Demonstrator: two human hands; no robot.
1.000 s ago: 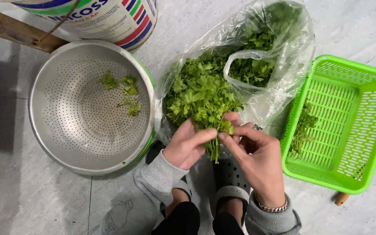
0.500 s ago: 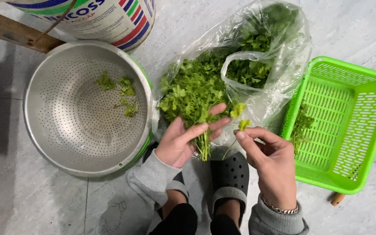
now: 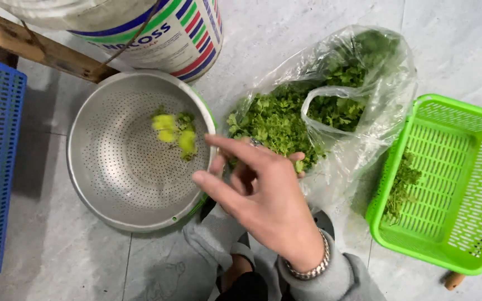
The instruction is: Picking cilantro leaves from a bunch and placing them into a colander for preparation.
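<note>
- Right hand (image 3: 263, 195) is hovering at the colander (image 3: 112, 184) rim, fingers (image 3: 235, 146) spread apart, gripping nothing.
- Loose leaves (image 3: 175, 134) are sitting blurred in the colander, just off the fingertips; I am judging that any leaf flicked from this far out could be landing on the floor (image 3: 57, 262).
- Left hand (image 3: 298, 167) is lying mostly hidden under the right; I cannot tell its grip.
- Herbs (image 3: 274, 120) are spilling from the open bag (image 3: 352, 161); a wrist sweeping back could be dragging the bag or scattering stems.
</note>
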